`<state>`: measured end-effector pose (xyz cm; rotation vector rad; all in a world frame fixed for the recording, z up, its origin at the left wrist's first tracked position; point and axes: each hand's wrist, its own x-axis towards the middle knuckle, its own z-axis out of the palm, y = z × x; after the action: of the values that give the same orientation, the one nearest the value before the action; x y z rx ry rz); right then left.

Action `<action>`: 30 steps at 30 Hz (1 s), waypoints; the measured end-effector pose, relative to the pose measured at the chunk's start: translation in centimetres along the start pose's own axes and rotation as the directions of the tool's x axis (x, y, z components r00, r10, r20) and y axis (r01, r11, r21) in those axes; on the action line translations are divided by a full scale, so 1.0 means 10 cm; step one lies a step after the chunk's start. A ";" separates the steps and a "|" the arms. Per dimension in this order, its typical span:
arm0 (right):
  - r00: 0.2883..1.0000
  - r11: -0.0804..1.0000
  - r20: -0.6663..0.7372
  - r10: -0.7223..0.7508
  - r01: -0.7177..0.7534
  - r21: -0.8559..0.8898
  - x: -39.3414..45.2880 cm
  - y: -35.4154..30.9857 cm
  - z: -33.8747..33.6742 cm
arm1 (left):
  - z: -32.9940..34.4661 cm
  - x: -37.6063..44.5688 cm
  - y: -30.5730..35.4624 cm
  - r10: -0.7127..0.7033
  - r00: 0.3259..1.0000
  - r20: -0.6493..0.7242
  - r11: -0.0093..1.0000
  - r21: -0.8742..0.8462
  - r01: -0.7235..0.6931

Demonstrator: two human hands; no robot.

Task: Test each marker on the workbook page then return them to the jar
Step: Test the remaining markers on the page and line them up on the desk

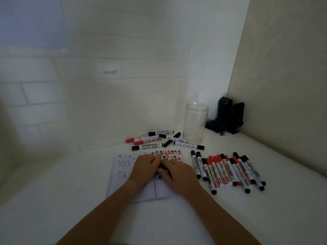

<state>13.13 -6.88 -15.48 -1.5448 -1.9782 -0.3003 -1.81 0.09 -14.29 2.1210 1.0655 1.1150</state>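
Both hands meet over the open workbook (141, 190), which lies flat on the counter (265, 200) directly in front of the person. The left hand (143, 167) and right hand (180, 174) are curled around a dark marker (161, 167) held between them — most of it is hidden, so its long axis and cap state cannot be read with certainty.

The governing relation is the jar (194, 121). It stands upright, mouth up, beyond and to the right of the hands, well apart from the workbook. The right hand is the nearer one.

A row of markers (228, 171) lies just right of the workbook, long axes running roughly near-to-far. A second, looser group (159, 140) lies beyond the workbook — to the left of the jar base.
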 end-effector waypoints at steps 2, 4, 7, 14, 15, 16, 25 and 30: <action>1.000 0.999 0.007 -0.015 0.016 -0.049 0.02 -0.02 0.01 | 0.00 0.01 -0.02 -0.034 0.999 0.014 0.999 -0.008 0.034; 1.000 0.990 -0.011 -0.008 0.006 -0.138 0.03 -0.04 0.04 | 0.00 0.02 -0.02 -0.062 0.998 0.001 0.998 -0.018 0.062; 1.000 0.984 -0.006 0.003 -0.004 -0.177 0.04 -0.07 0.04 | -0.01 0.00 -0.01 -0.037 0.999 -0.001 0.999 -0.027 0.037; 0.981 0.960 0.056 0.188 -0.171 -0.222 0.00 -0.04 -0.01 | -0.10 0.00 -0.02 -0.170 0.981 -0.097 0.981 -0.117 0.158; 0.978 0.960 0.054 0.203 -0.188 -0.207 0.00 -0.05 -0.03 | -0.11 -0.01 -0.02 -0.171 0.979 -0.110 0.977 -0.144 0.154; 0.976 0.963 0.041 0.213 -0.203 -0.176 0.01 -0.07 -0.04 | -0.10 -0.01 -0.03 -0.172 0.978 -0.118 0.972 -0.179 0.150; 0.960 0.956 -0.090 0.266 -0.251 0.155 0.03 0.08 -0.10 | 0.04 0.09 -0.15 -0.070 0.994 -0.089 0.998 -0.013 0.069; 0.938 0.890 -0.105 0.330 -0.273 0.364 0.02 0.12 -0.12 | 0.10 0.11 -0.20 -0.018 0.999 -0.044 0.980 0.196 0.026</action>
<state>14.60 -6.99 -14.64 -1.5127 -1.5343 0.0486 -1.34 2.08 -15.79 2.2391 1.2624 1.0878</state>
